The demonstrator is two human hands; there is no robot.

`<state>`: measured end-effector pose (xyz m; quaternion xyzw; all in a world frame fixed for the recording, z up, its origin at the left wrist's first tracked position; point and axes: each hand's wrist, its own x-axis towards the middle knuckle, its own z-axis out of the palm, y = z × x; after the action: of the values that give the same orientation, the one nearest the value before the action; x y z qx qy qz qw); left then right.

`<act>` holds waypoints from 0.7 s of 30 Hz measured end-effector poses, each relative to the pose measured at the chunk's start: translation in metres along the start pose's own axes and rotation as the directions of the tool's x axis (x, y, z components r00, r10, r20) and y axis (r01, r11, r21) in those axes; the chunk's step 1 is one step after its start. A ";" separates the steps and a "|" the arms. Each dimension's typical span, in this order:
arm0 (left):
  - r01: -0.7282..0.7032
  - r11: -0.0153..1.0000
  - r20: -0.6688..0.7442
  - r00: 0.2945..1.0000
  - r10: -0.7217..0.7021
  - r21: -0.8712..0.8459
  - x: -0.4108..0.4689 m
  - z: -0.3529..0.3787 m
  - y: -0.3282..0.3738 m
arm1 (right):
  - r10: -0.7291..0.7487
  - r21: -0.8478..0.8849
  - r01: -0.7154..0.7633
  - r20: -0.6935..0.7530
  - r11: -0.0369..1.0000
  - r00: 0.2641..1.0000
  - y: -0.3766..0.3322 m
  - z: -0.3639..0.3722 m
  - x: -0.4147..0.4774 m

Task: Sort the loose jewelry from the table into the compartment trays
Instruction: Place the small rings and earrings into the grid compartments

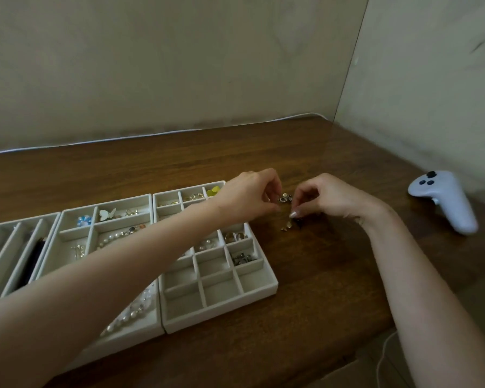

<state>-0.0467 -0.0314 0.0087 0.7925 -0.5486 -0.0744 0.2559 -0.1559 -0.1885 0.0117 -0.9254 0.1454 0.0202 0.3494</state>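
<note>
table (305,275): glossy wood | trays (221,317): matt cloth | controller (445,203): smooth plastic

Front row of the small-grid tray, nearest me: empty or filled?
Empty: the front compartments of the grid tray show only bare grey lining. Dark pieces sit one row back, on the right.

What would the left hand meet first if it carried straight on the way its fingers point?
The small metal jewelry at the fingertips of the left hand, possibly touched already; just beyond, the right hand.
</note>
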 end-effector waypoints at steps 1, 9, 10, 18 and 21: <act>0.014 0.999 0.016 1.000 -0.013 -0.036 0.003 0.001 0.002 | -0.016 0.061 0.019 -0.052 0.998 0.999 -0.001 0.000 0.000; 0.066 0.936 -0.133 0.984 -0.119 -0.347 0.004 0.005 0.004 | -0.093 0.353 0.179 -0.246 0.918 0.965 -0.013 0.011 -0.003; 0.064 0.936 -0.144 0.982 -0.121 -0.346 0.001 0.003 0.003 | -0.091 0.381 0.188 -0.258 0.905 0.962 -0.011 0.012 -0.004; 0.032 0.962 -0.216 0.972 -0.093 -0.270 -0.038 -0.020 -0.005 | 0.010 -0.012 -0.017 -0.459 1.000 0.888 0.015 0.026 0.021; 0.016 0.962 -0.208 0.975 -0.075 -0.271 -0.057 -0.027 -0.007 | 0.018 -0.070 -0.055 -0.449 0.996 0.893 0.013 0.029 0.023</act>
<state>-0.0521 0.0310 0.0186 0.7664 -0.4839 -0.0668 0.4171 -0.1353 -0.1846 -0.0220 -0.9156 0.2384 -0.1808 0.2684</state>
